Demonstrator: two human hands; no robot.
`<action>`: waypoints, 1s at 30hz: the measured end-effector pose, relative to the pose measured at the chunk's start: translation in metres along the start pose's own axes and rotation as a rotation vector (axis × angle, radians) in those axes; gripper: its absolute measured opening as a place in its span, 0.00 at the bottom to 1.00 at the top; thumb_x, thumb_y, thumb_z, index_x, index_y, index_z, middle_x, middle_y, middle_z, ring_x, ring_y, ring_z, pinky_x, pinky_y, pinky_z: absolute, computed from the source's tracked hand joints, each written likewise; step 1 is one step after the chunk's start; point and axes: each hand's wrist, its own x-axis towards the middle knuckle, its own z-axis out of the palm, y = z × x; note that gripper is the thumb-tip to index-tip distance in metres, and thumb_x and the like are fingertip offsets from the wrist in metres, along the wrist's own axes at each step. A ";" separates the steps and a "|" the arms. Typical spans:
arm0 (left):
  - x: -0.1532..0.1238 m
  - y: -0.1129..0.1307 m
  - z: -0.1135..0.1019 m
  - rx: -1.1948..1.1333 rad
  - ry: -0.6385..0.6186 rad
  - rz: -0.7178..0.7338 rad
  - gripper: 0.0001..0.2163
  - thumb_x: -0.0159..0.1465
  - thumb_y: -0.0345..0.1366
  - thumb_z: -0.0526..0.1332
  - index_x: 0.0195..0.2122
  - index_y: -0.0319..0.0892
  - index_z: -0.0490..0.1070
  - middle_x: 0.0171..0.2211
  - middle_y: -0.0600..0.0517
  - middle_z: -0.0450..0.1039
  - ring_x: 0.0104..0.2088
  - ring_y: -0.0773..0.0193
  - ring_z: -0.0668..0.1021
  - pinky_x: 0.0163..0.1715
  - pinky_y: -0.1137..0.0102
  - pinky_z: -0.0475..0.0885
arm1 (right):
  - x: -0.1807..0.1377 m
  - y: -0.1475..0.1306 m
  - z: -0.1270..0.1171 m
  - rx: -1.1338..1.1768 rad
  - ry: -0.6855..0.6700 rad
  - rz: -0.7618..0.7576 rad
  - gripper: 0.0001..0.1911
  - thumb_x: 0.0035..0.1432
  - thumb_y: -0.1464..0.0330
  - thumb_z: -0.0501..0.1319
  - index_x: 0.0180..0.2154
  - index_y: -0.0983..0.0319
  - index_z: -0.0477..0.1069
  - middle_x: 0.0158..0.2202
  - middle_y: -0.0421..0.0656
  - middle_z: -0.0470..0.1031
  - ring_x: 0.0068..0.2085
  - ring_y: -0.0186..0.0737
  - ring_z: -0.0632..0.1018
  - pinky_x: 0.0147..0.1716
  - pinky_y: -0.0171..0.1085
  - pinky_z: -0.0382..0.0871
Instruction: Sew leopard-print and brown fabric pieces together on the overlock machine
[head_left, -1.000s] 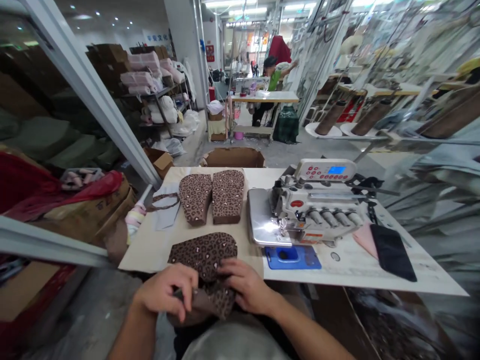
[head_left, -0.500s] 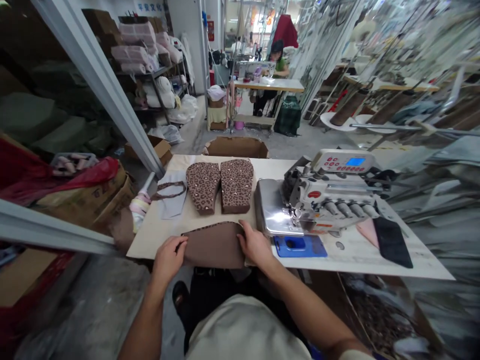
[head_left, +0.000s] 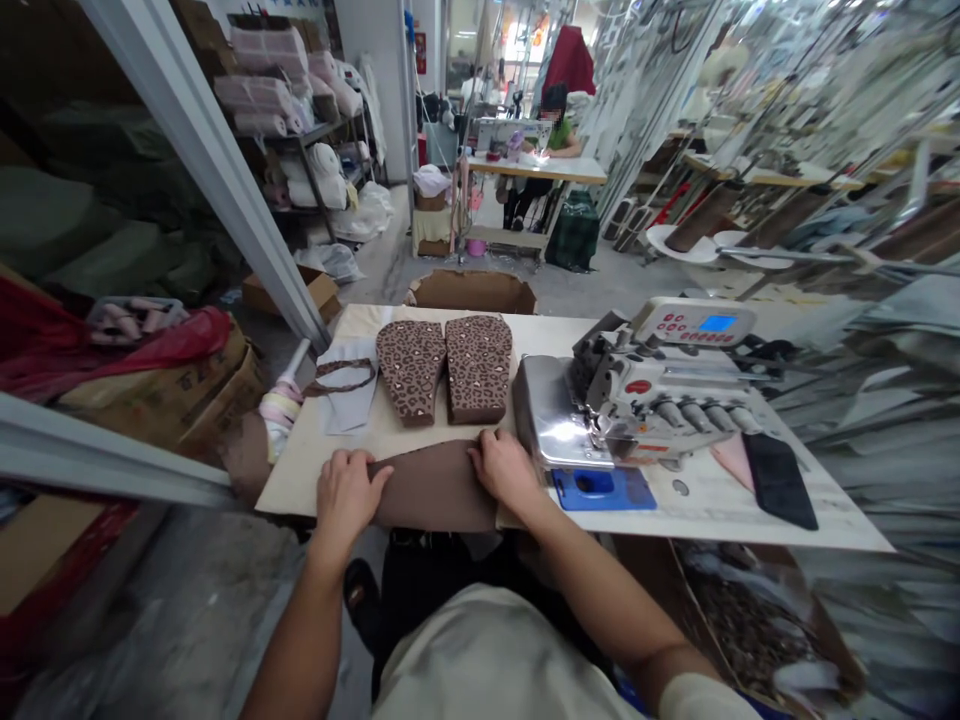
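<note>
The brown panel [head_left: 435, 490] lies on the near left part of the bench [head_left: 720, 525], plain side up, a hand at each end. The left hand [head_left: 347, 500] covers its left end, thumb stretched onto the cloth; the right hand [head_left: 504, 468] rests on the far right corner, fingers bent. Both hands are fairly narrow, but I cannot tell whether either one pinches the cloth or only presses it.

The main risk, I judge, is at the near side: the panel reaches the bench's near edge and seems to hang slightly over it, though the person's body makes that hard to read. If both hands let go, its weight there could drag it off. Uneven pulling between the hands could crease or skew it. A push to the far side could knock the left leopard stack [head_left: 411, 368] or the right leopard stack [head_left: 480, 368], which stand just beyond with only a narrow strip between.

To the right, room is tight: the right hand is just beside the metal plate [head_left: 551, 400] of the sewing machine [head_left: 637, 400] and the blue holder [head_left: 634, 490]. There is more free surface left, near of the pale sheets [head_left: 351, 418].
</note>
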 end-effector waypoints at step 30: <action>0.020 0.123 -0.013 -1.262 -0.332 0.043 0.21 0.47 0.41 0.76 0.22 0.41 0.61 0.24 0.57 0.68 0.26 0.71 0.68 0.28 0.75 0.62 | -0.111 0.139 -0.008 1.129 0.517 0.107 0.11 0.57 0.58 0.68 0.32 0.60 0.79 0.30 0.41 0.80 0.32 0.41 0.77 0.34 0.35 0.71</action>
